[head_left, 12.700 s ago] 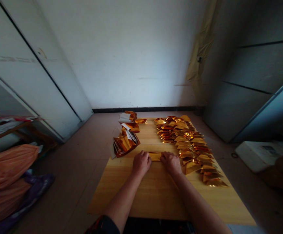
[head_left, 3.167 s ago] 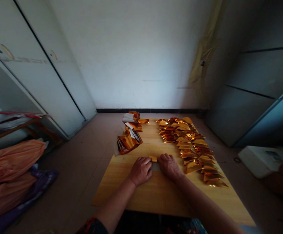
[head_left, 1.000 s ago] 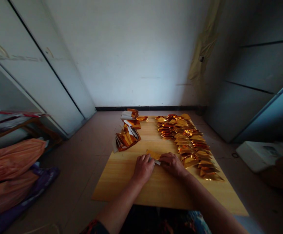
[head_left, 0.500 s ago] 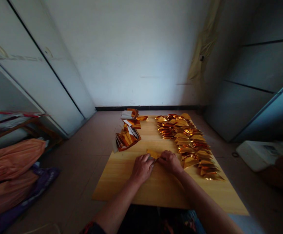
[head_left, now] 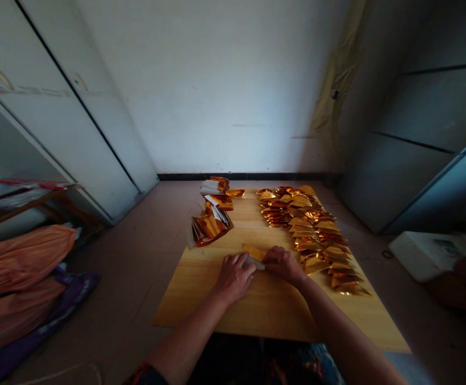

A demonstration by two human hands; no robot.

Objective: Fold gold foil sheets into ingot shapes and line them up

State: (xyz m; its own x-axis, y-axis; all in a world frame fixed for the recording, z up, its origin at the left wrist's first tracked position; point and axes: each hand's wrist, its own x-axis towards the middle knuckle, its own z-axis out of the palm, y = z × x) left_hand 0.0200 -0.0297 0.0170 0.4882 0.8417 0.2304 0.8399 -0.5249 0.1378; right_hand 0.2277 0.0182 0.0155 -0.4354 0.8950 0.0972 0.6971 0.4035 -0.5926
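My left hand (head_left: 233,275) and my right hand (head_left: 283,264) meet at the middle of a low wooden board (head_left: 273,310). Both pinch a small sheet of gold foil paper (head_left: 253,253) that is partly folded, its white underside showing between my fingers. A long row of folded gold foil pieces (head_left: 313,235) runs along the board's right side, just right of my right hand. A loose stack of unfolded gold sheets (head_left: 211,224) lies at the board's far left.
The board rests on a tiled floor (head_left: 136,267). Orange and purple bags (head_left: 20,278) lie at the left beside a wooden rack (head_left: 28,203). A white box (head_left: 433,254) sits on the floor at the right. White cabinet doors (head_left: 56,117) stand at the left.
Over the last second my hands stayed together on the foil sheet, shifting only slightly as the fold is worked. The camera view tilted a little.
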